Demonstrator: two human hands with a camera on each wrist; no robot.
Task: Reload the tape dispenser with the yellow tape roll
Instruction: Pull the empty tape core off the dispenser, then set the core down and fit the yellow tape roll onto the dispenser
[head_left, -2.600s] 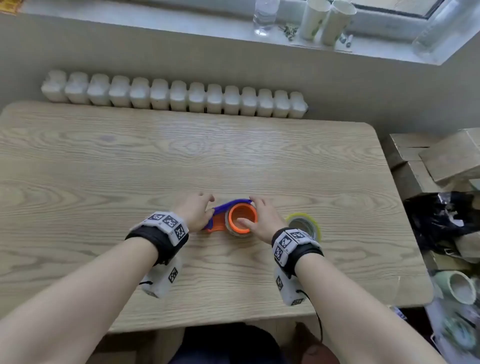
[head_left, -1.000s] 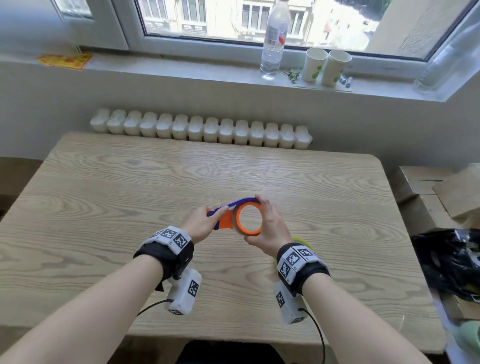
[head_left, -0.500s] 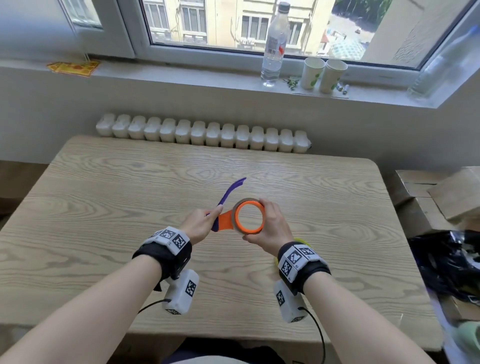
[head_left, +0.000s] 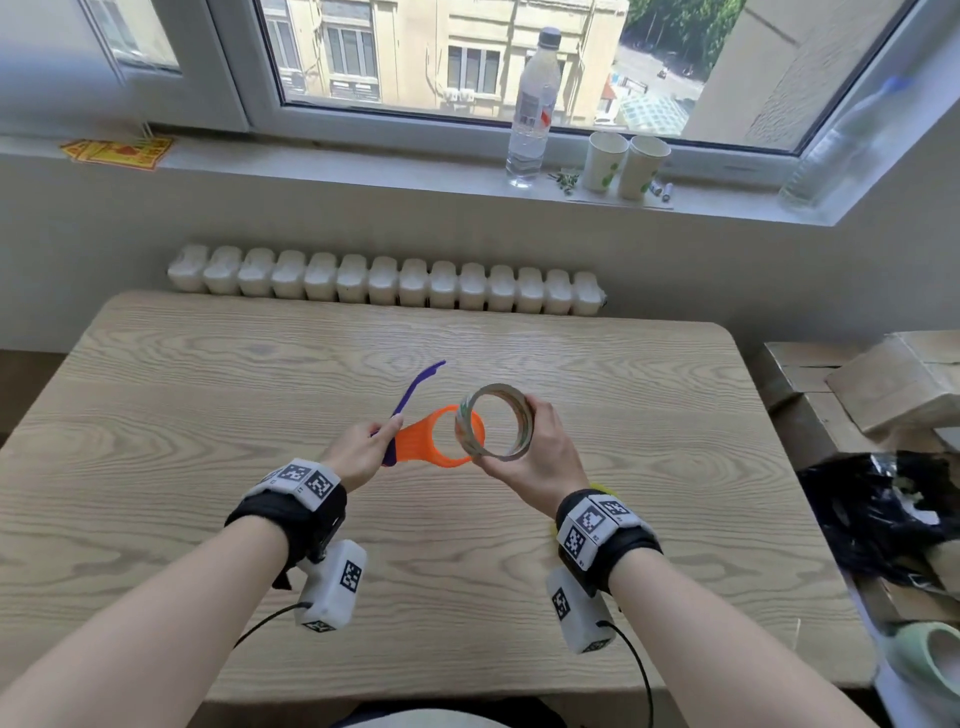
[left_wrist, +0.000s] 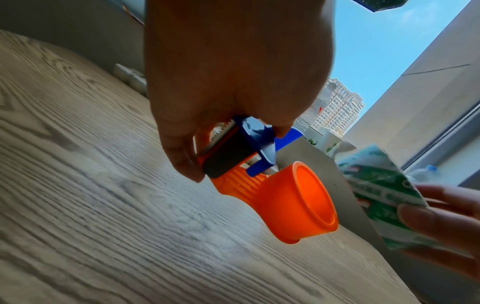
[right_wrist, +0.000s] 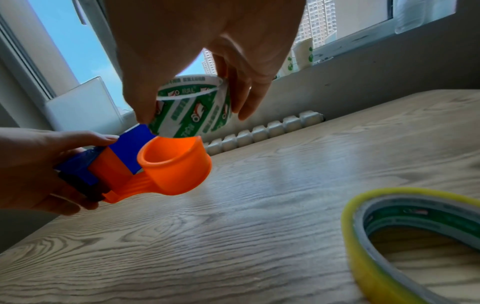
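Clearance looked like the point: the left hand (head_left: 358, 449) pinched the tape dispenser (head_left: 434, 439) steady, the right hand (head_left: 540, 457) gripped the spent core (head_left: 496, 422) just off its orange hub, and the yellow tape roll (right_wrist: 413, 232) lay on the table (head_left: 208, 395) near the right wrist.
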